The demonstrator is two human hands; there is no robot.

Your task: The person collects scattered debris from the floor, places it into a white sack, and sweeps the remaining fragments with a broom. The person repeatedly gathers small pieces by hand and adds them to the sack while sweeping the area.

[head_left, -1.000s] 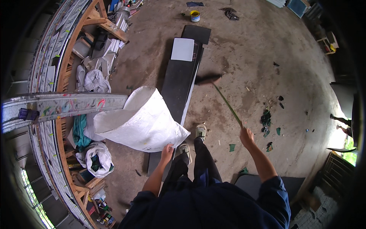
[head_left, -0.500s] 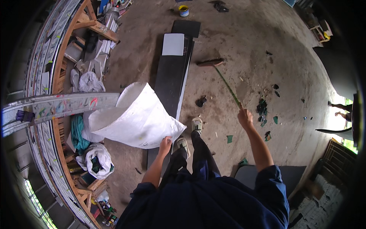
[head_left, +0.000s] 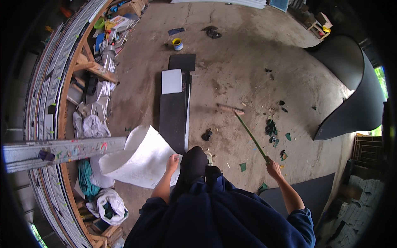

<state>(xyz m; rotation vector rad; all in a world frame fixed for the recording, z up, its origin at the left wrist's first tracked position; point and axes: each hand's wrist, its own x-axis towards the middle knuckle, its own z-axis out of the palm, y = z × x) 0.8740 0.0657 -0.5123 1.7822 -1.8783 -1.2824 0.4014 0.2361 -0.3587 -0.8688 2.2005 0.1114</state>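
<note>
My left hand point(head_left: 172, 163) is closed on the edge of a large white sheet point(head_left: 147, 159), which curls up at its far side and hangs left of my legs. My right hand point(head_left: 273, 168) grips the green handle of a broom point(head_left: 251, 133) reaching forward and left. The reddish broom head point(head_left: 231, 109) is at or just above the concrete floor; I cannot tell if it touches. Right of it lie a heap of dark green scraps point(head_left: 271, 128) and loose green pieces point(head_left: 242, 166). A black crumpled lump point(head_left: 207, 134) lies between the broom and a long black board point(head_left: 173, 120).
A white square panel point(head_left: 171, 82) rests on the black board. Beyond stands a yellow-rimmed bucket point(head_left: 177, 44). Along the left run a loaded rack point(head_left: 66, 89), a metal beam point(head_left: 82, 149) and a white sack point(head_left: 108, 206). A curled black sheet point(head_left: 351, 103) stands at right.
My view has shifted forward, with one knee now raised in front. The broom head has come nearer to me and closer to the green scraps. Both hands keep their holds.
</note>
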